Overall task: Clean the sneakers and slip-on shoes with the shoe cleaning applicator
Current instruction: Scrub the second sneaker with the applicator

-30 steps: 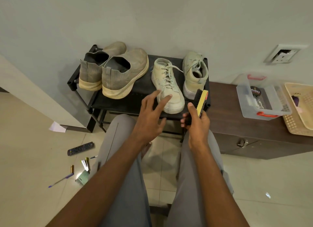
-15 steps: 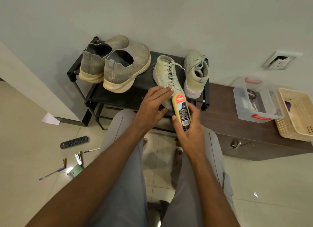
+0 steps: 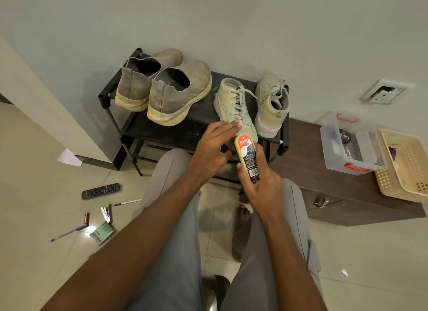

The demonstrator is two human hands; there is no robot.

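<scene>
- The near sneaker (image 3: 234, 109) stands on the black rack (image 3: 162, 134), toe toward the person, long axis running from wall to knees.
- The applicator (image 3: 247, 159) lies along that same line, its tip just at the sneaker's toe.
- The right hand (image 3: 261, 185) grips the applicator and is nearer the toe.
- The left hand (image 3: 214, 143) rests straight fingers on the sneaker's side.
- The slip-ons (image 3: 171, 95) sit left of the sneaker.

Dim warm light, glare on floor tiles (image 3: 91, 229), wide-angle edge distortion.
</scene>
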